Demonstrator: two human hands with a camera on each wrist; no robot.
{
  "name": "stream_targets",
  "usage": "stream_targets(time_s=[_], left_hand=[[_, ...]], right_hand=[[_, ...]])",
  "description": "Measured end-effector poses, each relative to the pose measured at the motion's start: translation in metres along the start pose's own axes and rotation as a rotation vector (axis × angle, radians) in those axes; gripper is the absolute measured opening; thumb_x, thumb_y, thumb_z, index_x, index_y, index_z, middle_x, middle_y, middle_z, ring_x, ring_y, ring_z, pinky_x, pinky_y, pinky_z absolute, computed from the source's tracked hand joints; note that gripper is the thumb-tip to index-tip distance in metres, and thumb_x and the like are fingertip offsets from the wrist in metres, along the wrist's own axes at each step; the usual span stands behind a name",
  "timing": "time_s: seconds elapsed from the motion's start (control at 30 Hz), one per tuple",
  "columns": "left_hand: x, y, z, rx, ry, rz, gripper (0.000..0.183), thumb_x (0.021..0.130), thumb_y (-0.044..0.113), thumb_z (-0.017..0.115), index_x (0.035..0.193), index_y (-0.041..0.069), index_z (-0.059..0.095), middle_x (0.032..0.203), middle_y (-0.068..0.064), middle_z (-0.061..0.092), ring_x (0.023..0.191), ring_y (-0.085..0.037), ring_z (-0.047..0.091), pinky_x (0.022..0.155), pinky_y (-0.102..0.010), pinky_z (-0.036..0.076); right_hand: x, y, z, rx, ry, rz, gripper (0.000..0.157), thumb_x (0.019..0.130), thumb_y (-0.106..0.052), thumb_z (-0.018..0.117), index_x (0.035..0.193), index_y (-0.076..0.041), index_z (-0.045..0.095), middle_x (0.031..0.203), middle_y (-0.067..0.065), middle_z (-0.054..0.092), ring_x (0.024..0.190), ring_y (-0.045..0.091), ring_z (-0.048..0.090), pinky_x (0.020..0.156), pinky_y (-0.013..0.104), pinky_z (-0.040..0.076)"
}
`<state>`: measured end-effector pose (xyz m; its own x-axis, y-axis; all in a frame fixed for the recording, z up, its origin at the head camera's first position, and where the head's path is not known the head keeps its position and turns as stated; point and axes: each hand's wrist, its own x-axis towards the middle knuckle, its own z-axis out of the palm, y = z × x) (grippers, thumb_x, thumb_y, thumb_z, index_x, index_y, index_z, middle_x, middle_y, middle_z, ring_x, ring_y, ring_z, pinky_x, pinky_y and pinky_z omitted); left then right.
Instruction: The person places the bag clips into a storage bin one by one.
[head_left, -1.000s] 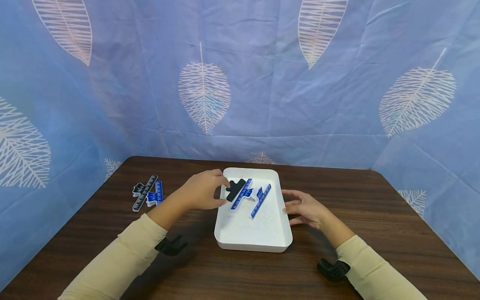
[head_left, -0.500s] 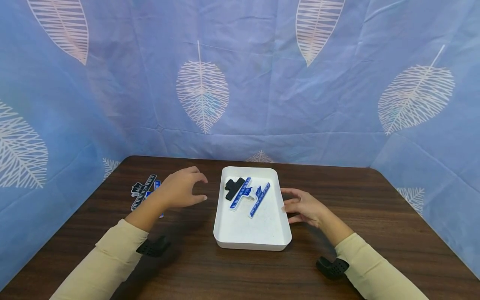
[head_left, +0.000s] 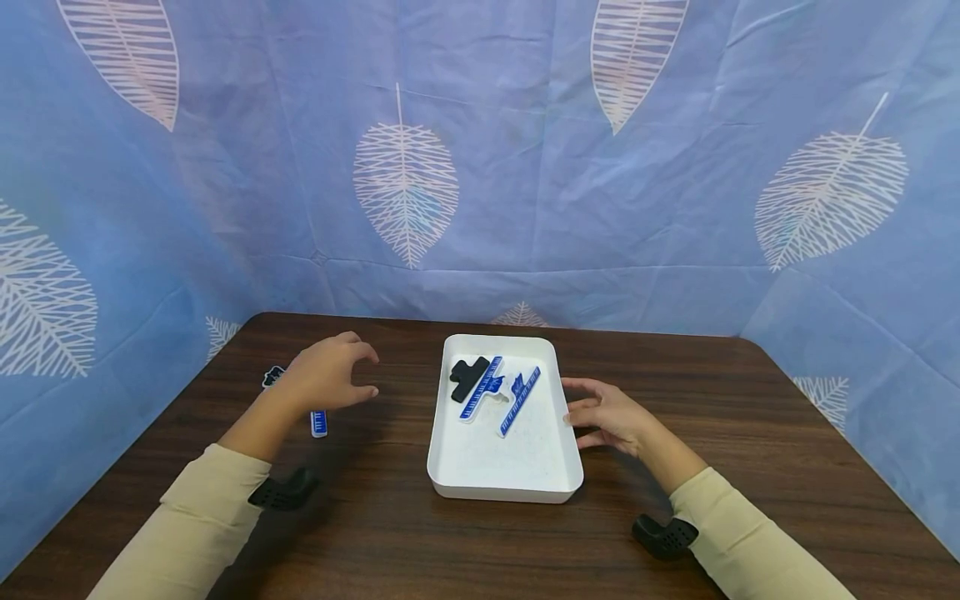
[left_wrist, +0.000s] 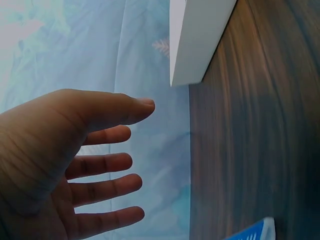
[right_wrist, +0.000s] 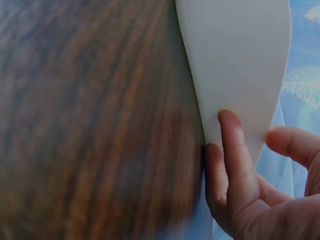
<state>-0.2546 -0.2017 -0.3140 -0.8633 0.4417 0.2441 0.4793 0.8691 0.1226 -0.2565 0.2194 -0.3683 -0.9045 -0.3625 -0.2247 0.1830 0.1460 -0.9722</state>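
Note:
My left hand (head_left: 330, 375) hovers over the left part of the table, fingers apart and holding nothing. Under and behind it, mostly covered, lie a black-and-white clip (head_left: 272, 377) and a blue-and-white clip (head_left: 318, 423). My right hand (head_left: 609, 418) touches the outer right side of a white tray (head_left: 510, 467); in the right wrist view its fingertips (right_wrist: 229, 118) rest against the tray wall. Inside the tray lie a black clip (head_left: 471, 379) and two blue-and-white clips, one in the middle (head_left: 482, 389) and another blue-and-white clip (head_left: 520, 402) to its right.
The dark wooden table (head_left: 480, 550) carries all of this. A blue curtain (head_left: 495, 167) with white leaf prints hangs behind and along both sides of it.
My left hand has drawn back from the black clip in the tray and moved left over the clips on the table. My right hand has stayed at the tray's side.

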Motion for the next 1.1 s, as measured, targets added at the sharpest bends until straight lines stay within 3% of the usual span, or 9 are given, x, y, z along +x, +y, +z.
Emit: stream_targets(time_s=[0.53,0.83,1.1], left_hand=[[-0.01,-0.024,0.001,0.041,-0.057,-0.152,0.042,0.077,0.03,0.082,0.109,0.006,0.069,0.112,-0.018,0.061,0.095,-0.035,0.063,0.08,-0.054,0.052],[-0.014,-0.039,0.005,0.063,-0.056,-0.191,0.044,0.078,0.028,0.081,0.11,0.002,0.069,0.113,-0.021,0.061,0.094,-0.036,0.063,0.08,-0.054,0.052],[-0.014,-0.049,0.014,0.037,-0.124,-0.278,0.049,0.079,0.028,0.08,0.115,-0.003,0.065,0.113,-0.025,0.059,0.101,-0.041,0.059,0.087,-0.057,0.048]], right_hand=[[-0.001,-0.001,0.001,0.003,-0.004,-0.007,0.079,0.087,0.004,0.064,0.152,0.0,0.02,0.131,0.036,0.048,0.097,0.031,0.066,0.075,0.048,0.057],[-0.001,0.0,0.001,0.008,-0.006,-0.009,0.079,0.087,0.004,0.063,0.152,0.0,0.02,0.131,0.036,0.048,0.097,0.031,0.066,0.075,0.048,0.057],[-0.001,-0.001,0.001,0.007,-0.005,-0.001,0.079,0.088,0.003,0.063,0.153,0.0,0.02,0.132,0.035,0.048,0.097,0.031,0.066,0.076,0.048,0.056]])
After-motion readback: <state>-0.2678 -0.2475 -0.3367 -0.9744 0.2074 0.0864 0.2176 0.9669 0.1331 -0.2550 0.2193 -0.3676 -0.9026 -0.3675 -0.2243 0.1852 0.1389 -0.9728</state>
